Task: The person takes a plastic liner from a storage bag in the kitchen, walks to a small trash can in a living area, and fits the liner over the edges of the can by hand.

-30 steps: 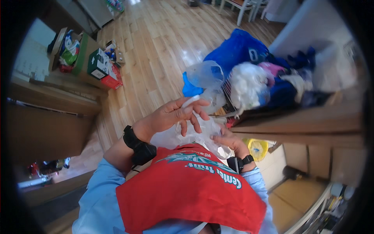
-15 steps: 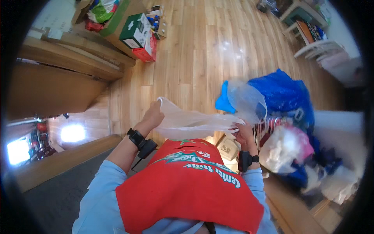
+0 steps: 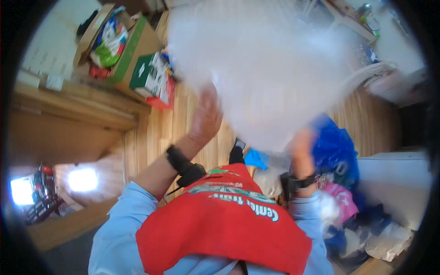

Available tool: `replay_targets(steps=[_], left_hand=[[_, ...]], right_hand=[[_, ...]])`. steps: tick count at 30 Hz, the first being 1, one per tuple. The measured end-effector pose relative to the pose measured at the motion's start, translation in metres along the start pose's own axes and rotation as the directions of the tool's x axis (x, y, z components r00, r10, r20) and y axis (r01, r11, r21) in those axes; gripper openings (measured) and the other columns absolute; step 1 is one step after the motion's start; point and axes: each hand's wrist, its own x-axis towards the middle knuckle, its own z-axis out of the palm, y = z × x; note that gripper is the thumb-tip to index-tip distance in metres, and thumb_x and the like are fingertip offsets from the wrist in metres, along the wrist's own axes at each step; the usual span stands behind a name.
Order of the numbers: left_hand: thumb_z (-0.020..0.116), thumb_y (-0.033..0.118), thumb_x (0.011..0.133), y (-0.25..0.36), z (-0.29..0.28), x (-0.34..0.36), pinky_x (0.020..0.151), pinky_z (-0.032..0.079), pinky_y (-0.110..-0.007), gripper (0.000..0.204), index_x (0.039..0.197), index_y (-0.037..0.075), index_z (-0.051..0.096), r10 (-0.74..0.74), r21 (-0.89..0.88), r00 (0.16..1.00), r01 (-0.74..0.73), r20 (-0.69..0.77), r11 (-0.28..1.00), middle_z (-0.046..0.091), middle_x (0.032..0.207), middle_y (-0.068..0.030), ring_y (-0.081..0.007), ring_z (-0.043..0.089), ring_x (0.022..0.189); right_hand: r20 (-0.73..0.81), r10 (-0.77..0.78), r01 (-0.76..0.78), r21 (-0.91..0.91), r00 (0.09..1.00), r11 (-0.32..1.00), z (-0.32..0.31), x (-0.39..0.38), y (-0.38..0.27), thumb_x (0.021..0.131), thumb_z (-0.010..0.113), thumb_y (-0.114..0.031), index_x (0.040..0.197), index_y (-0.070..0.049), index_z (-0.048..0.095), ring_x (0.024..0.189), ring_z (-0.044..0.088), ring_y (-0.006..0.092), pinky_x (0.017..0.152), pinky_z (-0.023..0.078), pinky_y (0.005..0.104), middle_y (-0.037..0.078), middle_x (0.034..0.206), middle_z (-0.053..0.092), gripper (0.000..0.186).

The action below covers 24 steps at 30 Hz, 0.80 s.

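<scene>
A translucent white plastic bag [image 3: 275,68] billows wide in front of me, smeared by motion, covering much of the floor beyond. My left hand [image 3: 207,114] is closed on its near left edge. On the lower right side of the bag, my right hand [image 3: 302,146] is blurred, its fingers wrapped at the plastic. Both wrists wear black strapped devices. Below the right hand lie a light-blue piece of plastic [image 3: 255,158] and a large blue plastic bag [image 3: 337,149].
At the left stand an open cardboard box [image 3: 133,55] of colourful packages, a green-and-white box [image 3: 147,75] and a red box [image 3: 162,96]. A wooden door [image 3: 64,137] is beside them. To the right are a pink bag [image 3: 341,199], crumpled bags and a pale chair [image 3: 371,75].
The white bag, stretched low and flat between my hands before, has swung up and away and filled out. Both hands have moved; the left went up and to the right. The view has shifted too.
</scene>
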Motion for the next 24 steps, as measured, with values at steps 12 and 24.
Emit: replay_targets(steps=[12, 24], left_hand=[[0.057, 0.002, 0.069, -0.102, 0.086, 0.198, 0.106, 0.026, -0.036, 0.081, 0.139, -0.004, 0.015, -0.554, 0.043, 0.819, 0.554, 0.153, 0.831, 0.028, 0.138, -0.0274, -0.038, 0.029, 0.129], [0.047, -0.004, 0.075, -0.194, 0.105, 0.402, 0.09, 0.045, -0.035, 0.075, 0.14, 0.0, 0.012, -0.35, -0.089, 0.932, 0.358, 0.094, 0.929, 0.031, 0.135, -0.0241, -0.0347, 0.044, 0.117]], right_hand=[[0.129, 0.632, -0.632, 0.346, 0.764, 0.694, -0.047, 0.173, 0.084, 0.082, 0.053, -0.017, 0.109, 0.001, 0.055, 0.093, 0.06, 0.0242, 0.082, 0.045, 0.0319, 0.016, 0.101, 0.063, 0.033], [-0.506, 0.276, -0.386, -0.126, 0.817, 0.914, -0.08, 0.392, 0.078, 0.082, 0.057, -0.017, 0.116, -0.001, 0.05, 0.1, 0.057, 0.0352, 0.082, 0.046, 0.0379, 0.02, 0.108, 0.059, 0.038]])
